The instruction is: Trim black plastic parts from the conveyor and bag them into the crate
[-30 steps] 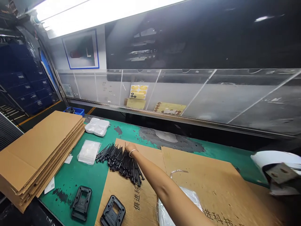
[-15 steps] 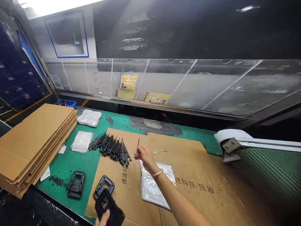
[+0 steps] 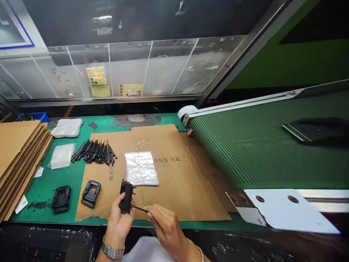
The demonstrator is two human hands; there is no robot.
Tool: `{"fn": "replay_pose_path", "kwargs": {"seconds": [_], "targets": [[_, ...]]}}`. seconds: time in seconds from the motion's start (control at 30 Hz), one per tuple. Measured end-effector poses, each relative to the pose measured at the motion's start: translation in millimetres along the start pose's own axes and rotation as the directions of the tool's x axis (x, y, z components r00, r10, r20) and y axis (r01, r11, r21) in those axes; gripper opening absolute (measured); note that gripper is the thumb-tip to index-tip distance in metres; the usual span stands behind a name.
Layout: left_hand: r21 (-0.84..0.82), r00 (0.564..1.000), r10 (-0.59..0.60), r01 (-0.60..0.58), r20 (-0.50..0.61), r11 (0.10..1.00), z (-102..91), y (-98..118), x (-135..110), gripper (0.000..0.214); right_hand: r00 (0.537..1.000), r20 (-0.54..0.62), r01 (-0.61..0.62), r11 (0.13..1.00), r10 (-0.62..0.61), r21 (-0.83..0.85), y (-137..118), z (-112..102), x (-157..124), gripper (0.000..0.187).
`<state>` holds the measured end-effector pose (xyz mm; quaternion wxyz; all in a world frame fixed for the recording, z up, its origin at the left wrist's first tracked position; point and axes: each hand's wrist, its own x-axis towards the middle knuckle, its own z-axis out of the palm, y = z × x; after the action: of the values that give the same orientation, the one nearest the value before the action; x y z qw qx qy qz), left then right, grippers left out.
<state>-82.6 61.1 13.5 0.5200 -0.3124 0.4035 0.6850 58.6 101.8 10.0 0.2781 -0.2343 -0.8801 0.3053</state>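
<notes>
Right hand (image 3: pixel 165 222), pinching a black rod (image 3: pixel 141 209), has moved nearside of the clear bags (image 3: pixel 141 169); left hand (image 3: pixel 119 220) grasps a black housing (image 3: pixel 125 197).

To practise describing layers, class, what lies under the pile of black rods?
Under most of the rods lies cardboard; under their left end, the green table. The stretch of cardboard edge beneath them is covered and cannot be seen.
</notes>
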Motion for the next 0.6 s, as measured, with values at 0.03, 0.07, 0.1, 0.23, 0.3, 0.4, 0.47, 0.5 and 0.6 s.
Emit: {"fn": "replay_pose_path", "kwargs": {"seconds": [0.03, 0.07, 0.1, 0.23, 0.3, 0.4, 0.47, 0.5, 0.6], "targets": [[0.001, 0.999, -0.048, 0.048, 0.003, 0.999, 3.2, -7, -5, 0.016, 0.999, -0.023, 0.042, 0.997, -0.044, -0.057, -1, -5, -5, 0.033], [0.0, 0.996, -0.093, 0.093, 0.007, 0.996, 6.0, -13, -10, 0.017, 0.996, -0.038, 0.079, 0.991, -0.084, -0.105, -2, -9, -10, 0.033], [0.0, 0.992, -0.128, 0.128, 0.01, 0.992, 8.5, -20, -16, 0.019, 0.992, -0.044, 0.112, 0.983, -0.12, -0.145, -3, -13, -15, 0.034], [0.009, 0.977, -0.212, 0.212, 0.013, 0.977, 11.9, -45, -36, 0.021, 0.981, -0.032, 0.176, 0.954, -0.189, -0.242, -2, -27, -34, 0.035], [0.02, 0.972, -0.233, 0.233, 0.021, 0.972, 9.4, -56, -42, 0.023, 0.981, -0.034, 0.174, 0.948, -0.189, -0.266, 0, -35, -41, 0.035], [0.032, 0.976, -0.215, 0.214, 0.028, 0.976, 2.3, -72, -49, 0.025, 0.982, -0.055, 0.159, 0.944, -0.182, -0.288, 6, -49, -47, 0.036], [0.045, 0.983, -0.184, 0.183, 0.014, 0.982, -3.1, -80, -51, 0.024, 0.982, -0.072, 0.147, 0.945, -0.175, -0.291, 13, -57, -49, 0.036], [0.061, 0.985, -0.173, 0.172, 0.005, 0.983, -5.9, -82, -52, 0.023, 0.983, -0.079, 0.139, 0.946, -0.169, -0.293, 17, -60, -49, 0.036], [0.178, 0.971, -0.241, 0.237, 0.0, 0.955, -15.1, -86, -55, 0.018, 0.99, -0.088, 0.086, 0.957, -0.114, -0.276, 29, -69, -51, 0.036]]}}
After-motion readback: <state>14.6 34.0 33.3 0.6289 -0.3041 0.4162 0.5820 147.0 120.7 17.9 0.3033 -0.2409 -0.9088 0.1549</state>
